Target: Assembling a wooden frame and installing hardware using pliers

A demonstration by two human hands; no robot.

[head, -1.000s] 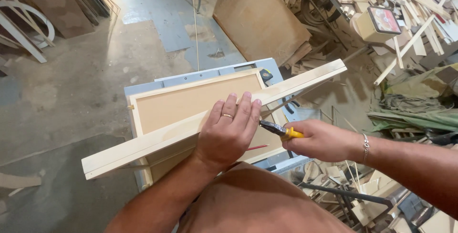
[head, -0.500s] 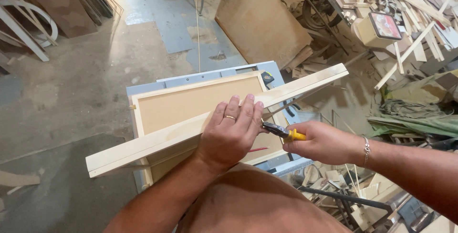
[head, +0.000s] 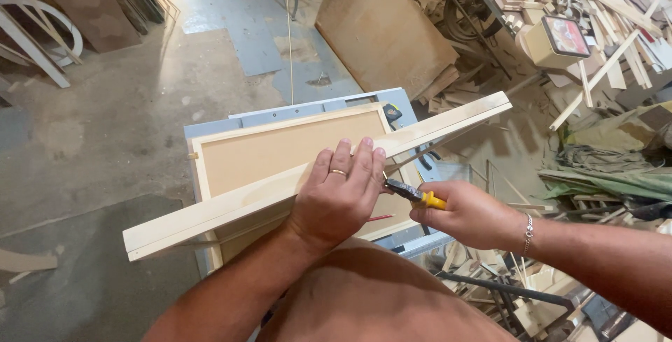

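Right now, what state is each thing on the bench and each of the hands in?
Long pale wooden strip: lying diagonally across the frame.
Framed brown panel: flat on the grey bench.
Yellow-handled pliers: nose at the strip's edge.
Left hand: pressing the strip.
Right hand: gripping the pliers.

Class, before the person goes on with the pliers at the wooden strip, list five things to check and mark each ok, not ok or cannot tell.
1. Left hand pressing down on the long wooden strip: ok.
2. Right hand gripping the yellow-handled pliers: ok.
3. Pliers' tip at the strip's edge: ok.
4. What the tip grips: cannot tell, hidden by the left fingers.
5. Strip resting across the framed panel: ok.
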